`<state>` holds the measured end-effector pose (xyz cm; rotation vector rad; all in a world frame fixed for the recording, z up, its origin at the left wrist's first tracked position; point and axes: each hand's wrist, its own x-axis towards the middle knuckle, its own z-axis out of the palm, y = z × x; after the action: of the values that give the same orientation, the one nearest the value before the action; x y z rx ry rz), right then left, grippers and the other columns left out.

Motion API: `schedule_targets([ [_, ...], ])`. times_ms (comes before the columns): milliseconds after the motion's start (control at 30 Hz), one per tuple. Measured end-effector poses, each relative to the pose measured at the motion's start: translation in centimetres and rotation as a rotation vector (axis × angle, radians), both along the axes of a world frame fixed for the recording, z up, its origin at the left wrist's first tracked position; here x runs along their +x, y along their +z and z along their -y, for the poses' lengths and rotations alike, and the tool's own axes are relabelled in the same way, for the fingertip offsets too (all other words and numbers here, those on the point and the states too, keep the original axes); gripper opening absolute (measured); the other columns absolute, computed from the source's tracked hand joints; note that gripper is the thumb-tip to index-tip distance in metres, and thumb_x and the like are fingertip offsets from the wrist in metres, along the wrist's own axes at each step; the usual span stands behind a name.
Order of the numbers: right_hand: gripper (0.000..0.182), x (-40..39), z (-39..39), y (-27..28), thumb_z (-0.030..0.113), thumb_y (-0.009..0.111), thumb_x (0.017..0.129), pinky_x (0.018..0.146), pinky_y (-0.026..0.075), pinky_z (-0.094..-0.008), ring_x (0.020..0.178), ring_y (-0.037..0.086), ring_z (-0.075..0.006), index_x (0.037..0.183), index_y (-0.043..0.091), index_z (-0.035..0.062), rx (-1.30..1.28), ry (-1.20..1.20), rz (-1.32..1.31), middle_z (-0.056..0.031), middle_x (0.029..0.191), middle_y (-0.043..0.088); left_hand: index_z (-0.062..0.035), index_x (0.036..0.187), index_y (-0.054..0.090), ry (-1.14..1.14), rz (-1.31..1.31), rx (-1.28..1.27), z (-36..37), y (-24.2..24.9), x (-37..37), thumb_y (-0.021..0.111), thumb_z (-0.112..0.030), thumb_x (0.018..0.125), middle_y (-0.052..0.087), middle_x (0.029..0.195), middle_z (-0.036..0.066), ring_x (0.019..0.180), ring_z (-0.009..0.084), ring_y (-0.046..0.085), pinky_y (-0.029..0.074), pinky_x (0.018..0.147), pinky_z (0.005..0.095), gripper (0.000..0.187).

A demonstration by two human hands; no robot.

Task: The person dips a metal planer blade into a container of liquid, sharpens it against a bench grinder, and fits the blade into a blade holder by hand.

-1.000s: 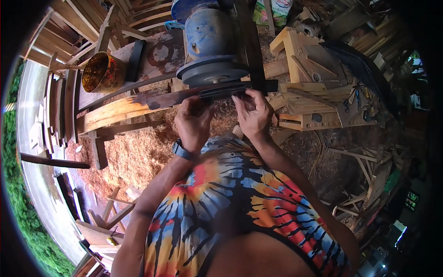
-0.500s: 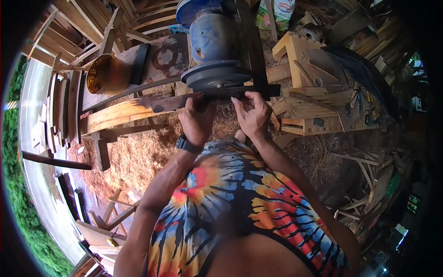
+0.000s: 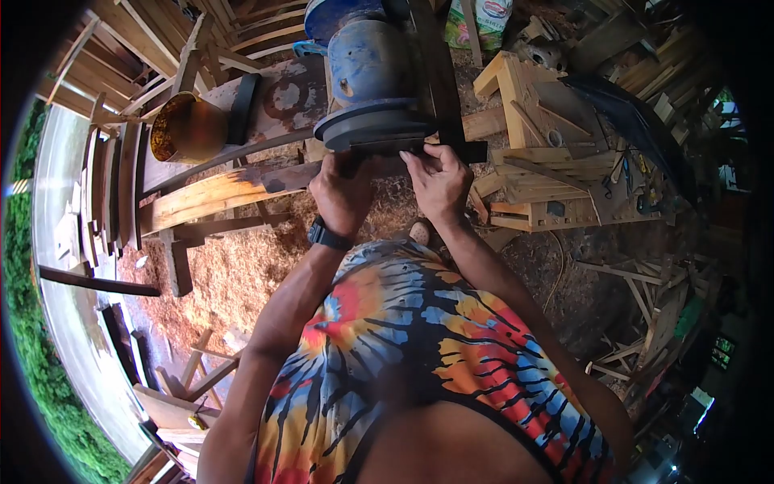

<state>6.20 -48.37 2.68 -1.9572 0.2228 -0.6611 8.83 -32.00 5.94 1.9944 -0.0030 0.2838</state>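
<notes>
A blue bench grinder (image 3: 371,64) stands in front of me, its grey wheel (image 3: 343,129) facing my body. Across the front of that wheel lies a dark, narrow blade-like strip (image 3: 391,148). My left hand (image 3: 343,200), with a dark watch on the wrist, is closed around the strip's left end; its fingertips are partly hidden. At the other end, my right hand (image 3: 442,184) pinches the strip between thumb and fingers. The strip appears to touch the wheel, though the contact edge is hidden.
An open round tin (image 3: 189,129) sits on the worn bench to the left. A long wooden board (image 3: 205,202) runs toward the grinder. Stacked pale timber (image 3: 540,181) and hand tools (image 3: 641,177) lie to the right. Wood shavings (image 3: 230,266) cover the floor.
Both hands and the strip have moved slightly up toward the grinding wheel; the strip now covers more of its lower face. The grip of both hands looks the same.
</notes>
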Motion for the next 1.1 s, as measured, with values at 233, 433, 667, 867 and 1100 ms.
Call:
schedule_targets([
  [233,0.023,0.4,-0.1,1.2,0.006,0.084,0.089,0.066,0.059,-0.0274,0.075,0.075,-0.0136,0.098,0.065,-0.0053,-0.036,0.0,0.042,-0.0132,0.082,0.077,0.0015,0.097,0.076,0.012,-0.012,0.009,0.1,0.4,0.3,0.09,-0.017,0.081,0.08,0.093,0.016,0.084,0.0197,0.077,0.06,0.075,0.033,0.028],
  [433,0.023,0.6,0.1,1.3,0.006,0.083,0.09,0.066,0.059,-0.0276,0.076,0.076,-0.0147,0.098,0.066,-0.0056,-0.064,0.0,0.039,-0.0142,0.083,0.077,0.0019,0.097,0.076,0.014,0.0,-0.02,0.2,0.2,0.5,0.09,-0.017,0.081,0.08,0.092,0.016,0.083,0.0197,0.078,0.059,0.075,0.0328,0.029],
  [667,0.022,0.6,0.2,1.4,0.006,0.082,0.09,0.068,0.06,-0.0275,0.078,0.076,-0.0152,0.099,0.066,-0.0064,-0.073,0.005,0.043,-0.0155,0.085,0.078,0.0026,0.095,0.075,0.01,0.036,-0.029,0.4,0.5,0.5,0.09,-0.017,0.08,0.079,0.089,0.015,0.081,0.0182,0.077,0.059,0.073,0.0323,0.029],
  [867,0.024,0.9,0.3,1.1,0.008,0.084,0.088,0.063,0.059,-0.0302,0.072,0.076,-0.0186,0.096,0.065,-0.0053,-0.036,0.001,0.073,-0.0146,0.08,0.074,0.0031,0.094,0.074,0.006,0.06,-0.011,0.4,0.2,0.7,0.091,-0.017,0.08,0.079,0.087,0.016,0.079,0.0181,0.076,0.059,0.071,0.0318,0.03],
  [1100,0.02,0.8,0.3,1.9,0.004,0.081,0.091,0.07,0.061,-0.0276,0.079,0.077,-0.0156,0.097,0.067,-0.0075,-0.065,0.017,0.048,-0.0158,0.086,0.078,0.0042,0.093,0.073,-0.005,0.067,-0.024,0.4,0.7,0.7,0.09,-0.017,0.081,0.078,0.085,0.017,0.076,0.0173,0.075,0.058,0.069,0.0319,0.029],
])
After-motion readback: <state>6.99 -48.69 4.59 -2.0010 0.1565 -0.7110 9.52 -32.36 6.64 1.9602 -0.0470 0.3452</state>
